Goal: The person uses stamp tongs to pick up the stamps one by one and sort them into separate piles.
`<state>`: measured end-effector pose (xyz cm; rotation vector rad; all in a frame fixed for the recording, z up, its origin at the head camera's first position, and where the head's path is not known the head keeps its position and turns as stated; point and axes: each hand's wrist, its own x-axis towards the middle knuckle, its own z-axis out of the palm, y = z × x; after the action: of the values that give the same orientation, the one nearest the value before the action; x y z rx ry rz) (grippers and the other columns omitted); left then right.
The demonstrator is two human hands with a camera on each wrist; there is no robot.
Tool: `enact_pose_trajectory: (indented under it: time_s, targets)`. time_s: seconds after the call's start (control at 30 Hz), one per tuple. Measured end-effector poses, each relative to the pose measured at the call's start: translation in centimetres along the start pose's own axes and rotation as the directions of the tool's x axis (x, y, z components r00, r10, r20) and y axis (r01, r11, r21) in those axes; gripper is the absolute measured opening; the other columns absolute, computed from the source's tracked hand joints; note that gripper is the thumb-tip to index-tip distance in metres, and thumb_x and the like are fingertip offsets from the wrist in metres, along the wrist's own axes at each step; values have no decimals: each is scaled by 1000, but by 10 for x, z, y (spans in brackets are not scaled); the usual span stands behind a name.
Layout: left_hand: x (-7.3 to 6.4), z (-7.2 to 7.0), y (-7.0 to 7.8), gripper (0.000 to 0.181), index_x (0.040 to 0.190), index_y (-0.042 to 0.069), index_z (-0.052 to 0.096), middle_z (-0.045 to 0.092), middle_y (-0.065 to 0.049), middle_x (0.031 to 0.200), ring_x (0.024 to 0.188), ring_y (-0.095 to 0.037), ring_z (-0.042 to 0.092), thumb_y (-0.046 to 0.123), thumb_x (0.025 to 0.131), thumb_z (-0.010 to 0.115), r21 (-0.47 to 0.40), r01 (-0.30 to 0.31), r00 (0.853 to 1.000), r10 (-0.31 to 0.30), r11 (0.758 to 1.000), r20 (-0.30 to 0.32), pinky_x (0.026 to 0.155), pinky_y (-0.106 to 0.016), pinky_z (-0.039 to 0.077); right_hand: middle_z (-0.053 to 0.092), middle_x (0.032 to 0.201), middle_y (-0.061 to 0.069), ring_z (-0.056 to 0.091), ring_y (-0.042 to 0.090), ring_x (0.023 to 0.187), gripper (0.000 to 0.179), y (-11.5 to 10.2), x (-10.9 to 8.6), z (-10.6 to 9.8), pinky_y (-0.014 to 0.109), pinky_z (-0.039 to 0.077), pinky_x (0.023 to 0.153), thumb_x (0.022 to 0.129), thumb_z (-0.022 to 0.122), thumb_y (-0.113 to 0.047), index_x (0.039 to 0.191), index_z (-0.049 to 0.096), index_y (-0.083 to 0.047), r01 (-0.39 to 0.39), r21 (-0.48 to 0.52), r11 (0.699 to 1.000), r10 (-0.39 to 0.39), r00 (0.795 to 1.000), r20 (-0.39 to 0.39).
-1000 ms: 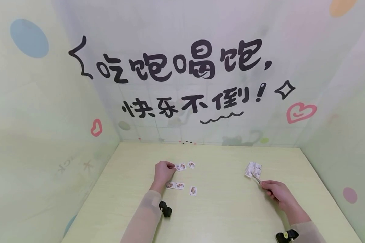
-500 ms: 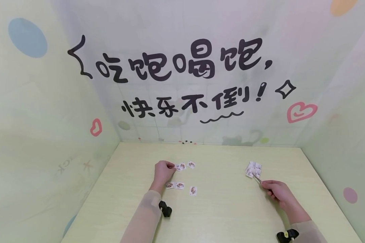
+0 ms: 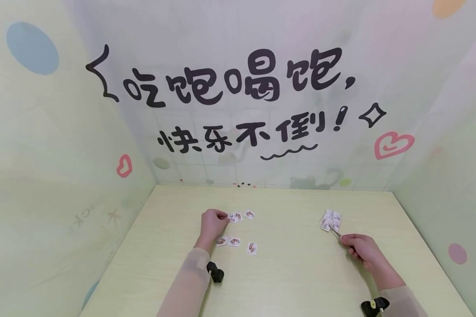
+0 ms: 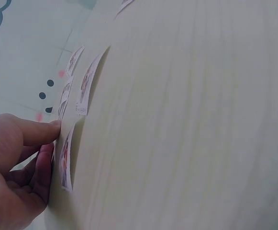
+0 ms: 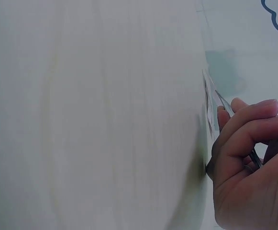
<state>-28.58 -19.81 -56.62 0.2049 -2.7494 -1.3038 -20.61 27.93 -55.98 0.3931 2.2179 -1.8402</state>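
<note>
Beyond right fingers (image 3: 346, 239), gripping tweezers (image 3: 335, 234): card pile (image 3: 331, 218) | at left fingers (image 3: 221, 215), pinched: small card (image 3: 232, 218)

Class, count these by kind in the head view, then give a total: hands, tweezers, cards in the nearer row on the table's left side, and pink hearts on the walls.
Hands, left hand and right hand: 2
Tweezers: 1
Nearer-row cards: 3
Pink hearts: 2
Total: 8
</note>
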Motion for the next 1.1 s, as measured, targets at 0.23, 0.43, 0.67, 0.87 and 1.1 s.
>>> enact_pose_trajectory:
  time_s: [0.23,0.43,0.67,0.87,1.1]
  targets:
    - [2,0,-2,8,98,5,82,75,-6,91,83,-21,69,4,90,83,-11,22,1000,-22,1000,10,81,-39,61,56,67,-5,48,3,56,20,-2,-2,1,20,41,51,105,66,-11,111,70,8,7,-7,1000,-7,1000,-1]
    - [2,0,-1,8,98,4,81,74,-6,91,82,-21,68,4,91,83,-17,13,1000,-13,1000,12,79,-39,60,56,69,-4,48,4,56,21,-3,-2,2,20,41,52,106,66,-11,113,70,9,-5,-5,1000,5,1000,-7]
    - [1,0,-1,7,98,4,81,74,-6,91,82,-21,68,4,91,83,-19,15,1000,-15,1000,9,79,-39,60,56,70,-3,48,5,58,23,-4,-4,3,21,41,53,106,66,-12,115,69,9,-5,-26,1000,4,1000,-10]
    - [0,1,-1,6,96,2,82,76,-8,89,82,-22,70,3,90,82,-5,-24,1000,24,1000,-16,78,-41,60,57,70,-3,49,5,59,25,-5,-4,3,21,41,53,106,66,-13,116,69,9,-15,-25,1000,14,1000,-15]
    - [2,2,-2,5,95,2,82,76,-8,88,80,-22,69,2,89,82,-5,-32,999,32,999,-23,77,-41,60,58,71,-3,50,6,60,29,-7,-5,5,22,42,54,107,66,-15,120,68,11,-20,-44,999,19,1000,-18]
